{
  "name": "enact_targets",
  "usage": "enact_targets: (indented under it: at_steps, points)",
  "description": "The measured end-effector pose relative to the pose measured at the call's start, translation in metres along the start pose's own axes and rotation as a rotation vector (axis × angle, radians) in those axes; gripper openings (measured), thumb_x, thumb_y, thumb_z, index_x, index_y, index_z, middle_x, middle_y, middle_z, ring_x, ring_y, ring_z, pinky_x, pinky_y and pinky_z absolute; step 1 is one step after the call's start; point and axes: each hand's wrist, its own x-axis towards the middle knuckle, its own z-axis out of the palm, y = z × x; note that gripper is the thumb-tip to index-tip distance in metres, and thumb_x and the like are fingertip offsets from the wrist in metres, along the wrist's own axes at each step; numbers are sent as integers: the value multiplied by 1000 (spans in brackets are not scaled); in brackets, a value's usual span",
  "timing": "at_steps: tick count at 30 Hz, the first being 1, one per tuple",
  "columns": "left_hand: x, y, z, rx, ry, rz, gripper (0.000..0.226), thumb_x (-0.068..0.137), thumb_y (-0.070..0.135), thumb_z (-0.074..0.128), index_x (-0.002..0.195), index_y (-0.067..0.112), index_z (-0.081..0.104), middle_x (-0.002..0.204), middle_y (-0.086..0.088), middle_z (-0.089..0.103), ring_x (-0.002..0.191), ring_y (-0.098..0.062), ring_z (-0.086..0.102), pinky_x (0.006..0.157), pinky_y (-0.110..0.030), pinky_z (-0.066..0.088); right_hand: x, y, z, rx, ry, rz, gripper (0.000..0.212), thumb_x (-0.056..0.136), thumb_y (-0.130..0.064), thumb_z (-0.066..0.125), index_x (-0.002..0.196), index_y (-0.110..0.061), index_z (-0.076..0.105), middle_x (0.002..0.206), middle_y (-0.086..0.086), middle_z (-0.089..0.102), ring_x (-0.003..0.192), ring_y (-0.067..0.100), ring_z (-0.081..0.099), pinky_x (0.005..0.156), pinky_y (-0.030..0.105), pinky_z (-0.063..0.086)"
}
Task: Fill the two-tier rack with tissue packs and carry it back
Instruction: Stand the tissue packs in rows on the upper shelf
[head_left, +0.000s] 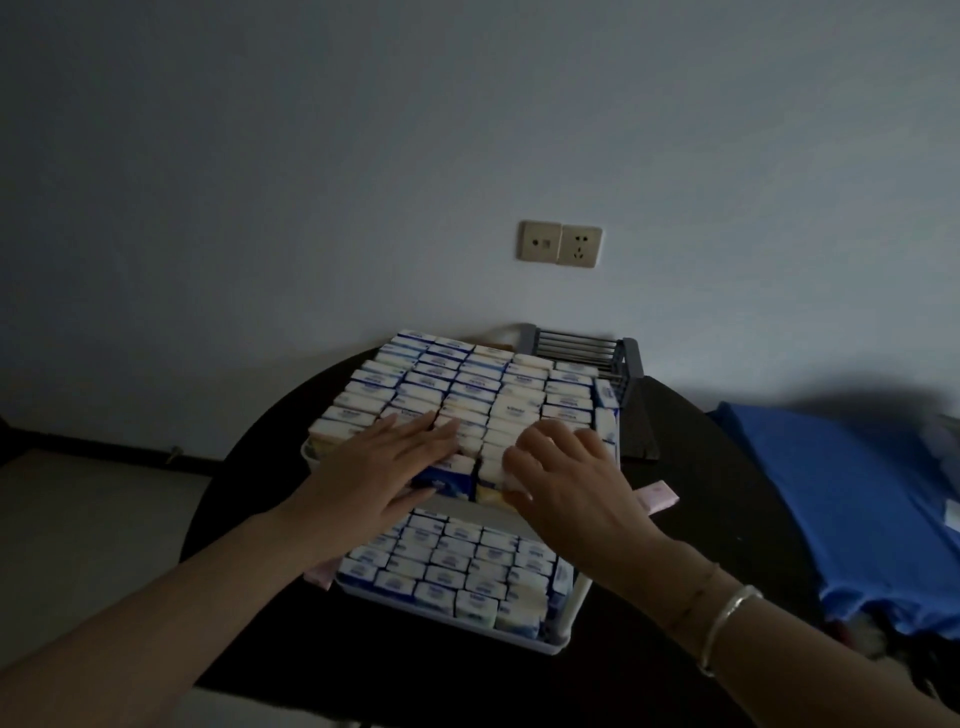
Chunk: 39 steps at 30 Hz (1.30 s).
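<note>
A white two-tier rack (563, 631) stands on a round dark table (727, 525). Both tiers are packed with rows of small white-and-blue tissue packs: the upper tier's packs (467, 384) reach toward the wall, the lower tier's packs (457, 571) lie nearer me. My left hand (387, 467) rests flat, fingers together, on the front rows of the upper tier. My right hand (561, 473) is curled over the front right packs of the same tier, its fingertips pressing a pack at the front edge. Whether it grips that pack is hidden by the fingers.
A grey slatted rack (582, 345) stands behind the tissue rack against the wall. A dark flat object (641, 431) and a pink packet (660, 496) lie on the table to the right. A blue cloth (841, 509) covers something at far right. Wall sockets (561, 243) sit above.
</note>
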Motion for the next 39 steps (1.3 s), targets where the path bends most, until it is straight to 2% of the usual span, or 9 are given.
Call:
enact_targets:
  at_steps: [4, 6, 9, 14, 18, 24, 30, 34, 39]
  points:
    - [-4, 0, 2, 52, -81, -7, 58, 99, 45, 32, 152, 36, 9, 159, 11, 14, 146, -6, 7, 119, -32, 11, -2, 0, 3, 164, -18, 47, 20, 87, -42, 52, 100, -27, 56, 109, -5, 56, 102, 15, 53, 83, 31, 43]
    - [-1, 1, 3, 70, -135, -19, 54, 99, 52, 14, 150, 41, -1, 159, 17, 0, 146, -2, -5, 119, -31, 2, 0, 2, 0, 251, -26, 77, 26, 92, -46, 40, 95, -27, 58, 112, -7, 54, 104, 14, 49, 85, 30, 37]
    - [2, 7, -5, -2, -214, -71, 56, 94, 55, 10, 147, 43, -4, 157, 21, -7, 143, 3, -11, 119, -29, -2, 6, 3, -4, 353, 5, 136, 33, 92, -47, 34, 93, -26, 61, 116, -7, 53, 108, 11, 45, 89, 27, 31]
    - [6, -1, -25, -307, 79, -280, 48, 98, 44, 29, 143, 30, 41, 152, 17, 30, 126, -5, 47, 107, -25, 36, 42, 9, -2, 414, 3, 212, 17, 89, -31, 49, 97, -23, 61, 110, -3, 53, 106, 16, 46, 89, 29, 34]
    - [16, -41, -32, -383, 231, -451, 32, 101, 27, 38, 123, 18, 60, 137, 9, 49, 125, -5, 46, 102, -23, 38, 90, 12, 4, 493, -42, 275, 14, 88, -22, 54, 99, -19, 63, 110, 3, 55, 105, 21, 49, 90, 35, 41]
    - [23, -146, -16, -494, 199, -692, 24, 98, 10, 44, 104, 20, 64, 116, -2, 63, 104, -14, 59, 87, -25, 44, 193, 10, 34, 571, -131, 277, 18, 88, -15, 55, 103, -10, 65, 106, 13, 56, 102, 30, 52, 89, 38, 43]
    - [38, -275, 34, -560, 59, -745, 21, 94, 10, 50, 106, 18, 65, 120, -2, 62, 112, -16, 56, 91, -25, 43, 324, 9, 92, 541, -506, 398, 29, 95, -21, 46, 117, -7, 59, 120, 13, 59, 111, 27, 54, 90, 30, 40]
    - [52, -342, 77, -540, -51, -745, 21, 92, 15, 55, 111, 19, 62, 120, 1, 61, 114, -17, 56, 97, -29, 44, 381, 19, 146, 474, -830, 342, 31, 95, -14, 46, 120, -1, 59, 124, 15, 58, 115, 26, 53, 90, 28, 40]
    - [80, -380, 146, -576, -250, -739, 47, 88, 27, 63, 132, 22, 46, 135, 0, 47, 123, -15, 47, 100, -33, 42, 397, 36, 218, 371, -1092, 331, 35, 95, -17, 45, 129, -15, 50, 134, 5, 52, 123, 23, 49, 100, 33, 39]
